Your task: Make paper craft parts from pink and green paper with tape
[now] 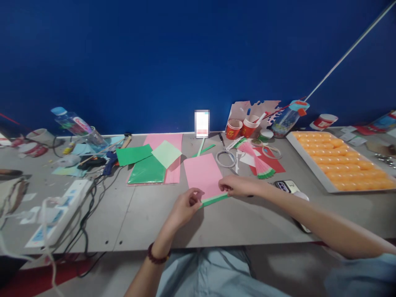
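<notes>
A square of pink paper (pixel 202 175) lies on the table in front of me. A light green band and a darker green paper strip (pixel 215 201) run along its near edge. My left hand (pixel 186 205), with a beaded bracelet on its wrist, pinches the near left corner. At the near right corner, the closed fingers of my right hand (pixel 236 185) press on the edge. Whether the strip is stuck to the pink sheet I cannot tell. Just beyond the sheet lie thin green strips (pixel 206 150). To the right is a pleated pink and green paper fan (pixel 255 156).
Green paper (pixel 147 173) in a clear sleeve and pink sheets lie to the left. A tape roll (pixel 225 159), red paper cups (pixel 234 128) and a lit phone (pixel 202 123) stand behind. A tray of orange pieces (pixel 343 163) is right; a power strip (pixel 60 212) left.
</notes>
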Demonstrator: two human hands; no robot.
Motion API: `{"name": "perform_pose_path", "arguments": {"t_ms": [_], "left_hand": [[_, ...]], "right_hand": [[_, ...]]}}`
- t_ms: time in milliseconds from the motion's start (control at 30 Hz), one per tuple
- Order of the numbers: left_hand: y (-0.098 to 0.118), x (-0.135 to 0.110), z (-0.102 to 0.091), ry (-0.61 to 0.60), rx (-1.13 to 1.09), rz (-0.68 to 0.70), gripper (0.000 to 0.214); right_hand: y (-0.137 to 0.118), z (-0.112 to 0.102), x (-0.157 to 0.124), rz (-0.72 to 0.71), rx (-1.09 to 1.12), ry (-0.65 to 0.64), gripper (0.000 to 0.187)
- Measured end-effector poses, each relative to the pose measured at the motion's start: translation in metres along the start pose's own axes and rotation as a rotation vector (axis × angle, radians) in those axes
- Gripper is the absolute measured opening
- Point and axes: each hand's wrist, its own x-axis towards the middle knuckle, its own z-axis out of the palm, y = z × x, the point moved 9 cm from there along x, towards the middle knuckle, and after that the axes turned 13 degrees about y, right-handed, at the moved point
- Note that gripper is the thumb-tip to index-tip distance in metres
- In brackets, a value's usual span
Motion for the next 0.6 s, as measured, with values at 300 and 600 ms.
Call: {"name": "perform_pose_path", "arguments": {"t_ms": [300,600], "left_hand": [[0.0002,0.0004,-0.001,0.01,-0.001,0.011,0.032],[0.0003,-0.0001,-0.0011,0.004,0.014,0.016,0.032]], "right_hand": [[-0.0013,-0.0003,0.0006,0.0,-0.012,-0.018,0.019],[-0.0015,0.0001,0.001,0.0,-0.023,-0.014,0.02]]}}
